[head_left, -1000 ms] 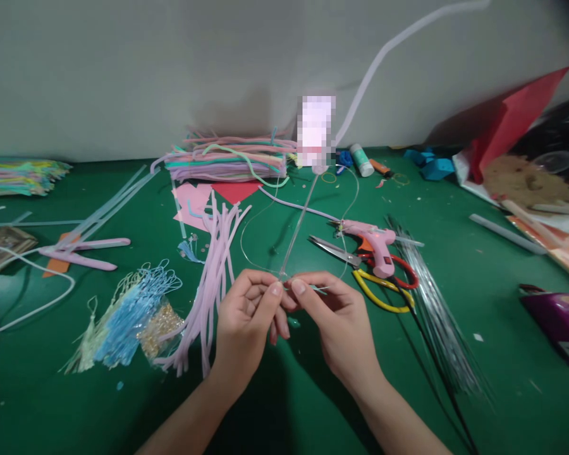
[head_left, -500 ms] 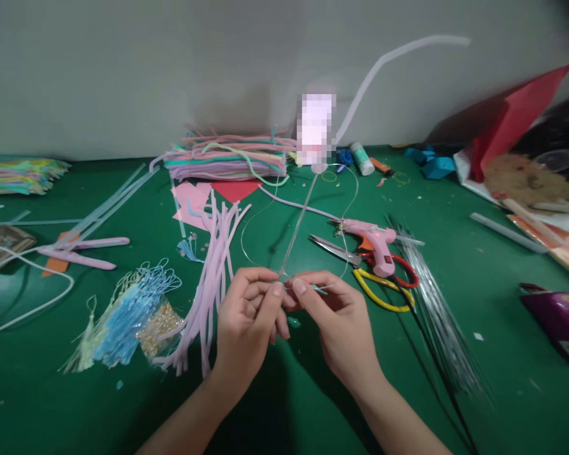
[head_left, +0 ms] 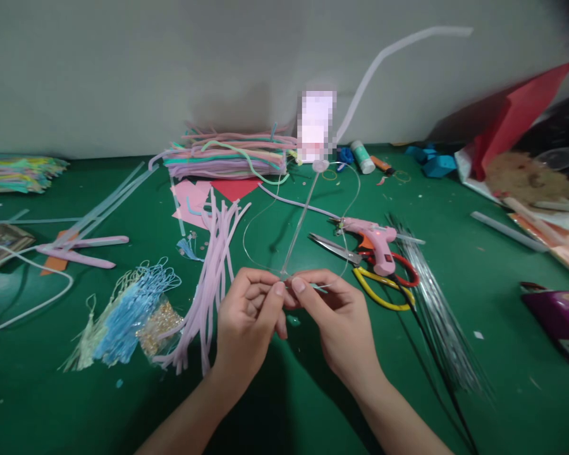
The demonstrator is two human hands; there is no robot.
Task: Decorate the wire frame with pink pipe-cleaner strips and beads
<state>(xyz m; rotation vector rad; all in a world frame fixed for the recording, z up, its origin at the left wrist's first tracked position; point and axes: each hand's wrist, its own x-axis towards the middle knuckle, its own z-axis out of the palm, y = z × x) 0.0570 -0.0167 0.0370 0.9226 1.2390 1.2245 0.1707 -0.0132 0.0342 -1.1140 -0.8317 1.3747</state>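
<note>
My left hand (head_left: 249, 313) and my right hand (head_left: 339, 313) meet over the green table, thumb tips almost touching. Both pinch the near end of a thin wire loop (head_left: 244, 234), whose two sides bow outward from the fingers. A straight, clear rod (head_left: 301, 221) runs up its middle to a pale round piece (head_left: 320, 165) at the far end. A short end of wire sticks out past my right fingers. Exactly how the ends join is hidden by the fingertips. Beside my left hand lie lilac fuzzy stems (head_left: 213, 272); scissors (head_left: 384, 297) lie beyond my right.
A pink glue gun (head_left: 372, 237) touches the scissors, its black cord running toward me. Metal wires (head_left: 436, 309) lie to its right. Left are blue tassels (head_left: 135, 316) and a bag of gold beads (head_left: 160, 328). Bundled coloured stems (head_left: 227, 158) and a bright blurred-out screen (head_left: 317, 123) stand behind.
Both hands keep their pinch in nearly the same place. The wire loop and its rod have shifted very slightly to the right; the rest of the table looks unchanged.
</note>
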